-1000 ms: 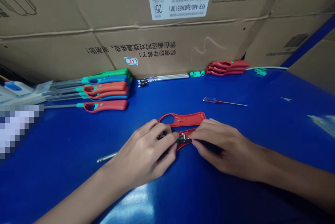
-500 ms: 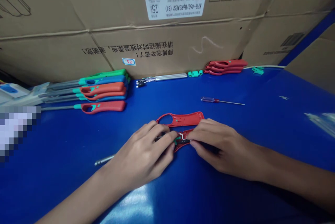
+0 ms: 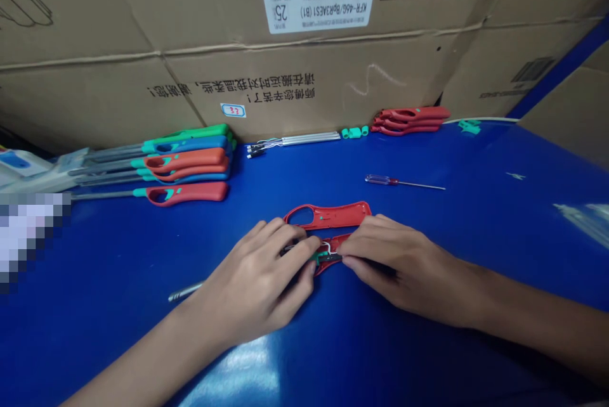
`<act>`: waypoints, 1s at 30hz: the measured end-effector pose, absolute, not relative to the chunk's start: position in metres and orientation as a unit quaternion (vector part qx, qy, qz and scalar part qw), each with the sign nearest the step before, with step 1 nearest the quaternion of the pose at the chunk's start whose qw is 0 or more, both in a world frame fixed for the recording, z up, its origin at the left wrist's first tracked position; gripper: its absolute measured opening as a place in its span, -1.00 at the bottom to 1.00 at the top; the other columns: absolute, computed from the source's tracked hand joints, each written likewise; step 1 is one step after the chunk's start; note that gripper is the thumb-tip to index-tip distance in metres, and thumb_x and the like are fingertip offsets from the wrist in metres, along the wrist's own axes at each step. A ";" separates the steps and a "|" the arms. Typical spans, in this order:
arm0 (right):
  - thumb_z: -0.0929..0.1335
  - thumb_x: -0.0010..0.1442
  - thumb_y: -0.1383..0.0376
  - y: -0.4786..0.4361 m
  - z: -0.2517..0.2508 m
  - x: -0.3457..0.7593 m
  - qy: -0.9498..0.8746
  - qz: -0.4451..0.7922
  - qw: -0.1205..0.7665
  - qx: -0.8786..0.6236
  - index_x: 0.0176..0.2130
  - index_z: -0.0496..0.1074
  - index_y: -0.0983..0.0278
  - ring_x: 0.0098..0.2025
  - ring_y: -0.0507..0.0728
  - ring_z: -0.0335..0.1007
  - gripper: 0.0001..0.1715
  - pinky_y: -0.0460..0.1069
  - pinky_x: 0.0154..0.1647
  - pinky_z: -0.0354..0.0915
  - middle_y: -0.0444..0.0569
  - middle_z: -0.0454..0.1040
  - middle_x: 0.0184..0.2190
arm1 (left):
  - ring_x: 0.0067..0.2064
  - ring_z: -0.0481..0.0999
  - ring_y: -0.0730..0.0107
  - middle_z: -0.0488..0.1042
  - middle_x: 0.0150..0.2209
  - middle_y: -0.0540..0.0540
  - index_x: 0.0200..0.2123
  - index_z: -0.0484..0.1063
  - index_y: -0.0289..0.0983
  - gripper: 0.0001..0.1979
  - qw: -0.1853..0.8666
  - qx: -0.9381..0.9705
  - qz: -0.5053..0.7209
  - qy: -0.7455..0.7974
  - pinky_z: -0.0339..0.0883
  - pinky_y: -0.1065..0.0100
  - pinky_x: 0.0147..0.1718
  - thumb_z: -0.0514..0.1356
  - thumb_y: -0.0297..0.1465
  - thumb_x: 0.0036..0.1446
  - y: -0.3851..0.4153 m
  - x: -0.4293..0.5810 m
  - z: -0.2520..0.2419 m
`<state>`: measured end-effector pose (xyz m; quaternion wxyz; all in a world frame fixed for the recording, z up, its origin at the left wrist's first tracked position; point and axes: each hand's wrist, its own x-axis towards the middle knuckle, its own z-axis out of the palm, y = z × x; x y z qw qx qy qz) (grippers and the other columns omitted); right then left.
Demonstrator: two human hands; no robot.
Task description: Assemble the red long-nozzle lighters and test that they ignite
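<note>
An opened long-necked lighter (image 3: 344,241) lies on the blue table between my hands, its red handle half holding a green piece (image 3: 316,257), a black part (image 3: 329,257) and a white wire (image 3: 327,245). My left hand (image 3: 271,267) is closed around its left end, hiding much of it; a metal tube (image 3: 184,291) sticks out to the left beneath that hand. From the right, my right hand (image 3: 394,261) pinches at the black part and the shell. What its fingertips grip exactly is partly hidden. Just beyond lies the other red handle half (image 3: 333,217), inner side up.
A screwdriver (image 3: 404,182) lies behind my right hand. Assembled lighters (image 3: 190,163) are stacked at back left. Metal tubes with wires (image 3: 309,139), green rings (image 3: 354,132) and red handles (image 3: 410,120) line the cardboard box (image 3: 342,71). Plastic bags (image 3: 587,223) lie at right.
Both hands have shifted very slightly to the left, together with the black part and the metal tube. The hold stays the same.
</note>
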<state>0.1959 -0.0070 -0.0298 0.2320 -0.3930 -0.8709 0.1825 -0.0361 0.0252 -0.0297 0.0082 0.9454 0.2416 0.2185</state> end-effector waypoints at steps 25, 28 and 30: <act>0.23 0.34 0.36 -0.006 -0.035 0.197 -0.873 0.155 0.247 -0.391 -0.26 0.45 0.27 -0.29 0.03 0.34 -0.78 0.00 -0.13 0.24 -0.10 0.48 -0.36 | -0.17 0.49 0.19 0.50 -0.20 -0.19 -0.09 0.46 -0.33 -0.78 0.045 0.948 0.202 0.242 0.42 0.09 -0.14 0.12 -0.44 0.22 0.027 -0.037 -0.027; 0.23 0.34 0.36 -0.006 -0.034 0.196 -0.872 0.154 0.246 -0.394 -0.26 0.45 0.27 -0.29 0.04 0.35 -0.78 0.00 -0.13 0.26 -0.09 0.49 -0.37 | -0.17 0.49 0.20 0.50 -0.20 -0.19 -0.10 0.46 -0.33 -0.79 0.046 0.949 0.202 0.239 0.43 0.11 -0.15 0.11 -0.44 0.22 0.027 -0.036 -0.027; 0.23 0.34 0.36 -0.006 -0.034 0.196 -0.871 0.154 0.247 -0.396 -0.25 0.46 0.26 -0.29 0.04 0.35 -0.78 0.01 -0.13 0.26 -0.09 0.49 -0.36 | -0.17 0.48 0.20 0.50 -0.20 -0.18 -0.11 0.46 -0.32 -0.79 0.046 0.948 0.203 0.239 0.42 0.09 -0.15 0.11 -0.44 0.23 0.027 -0.036 -0.028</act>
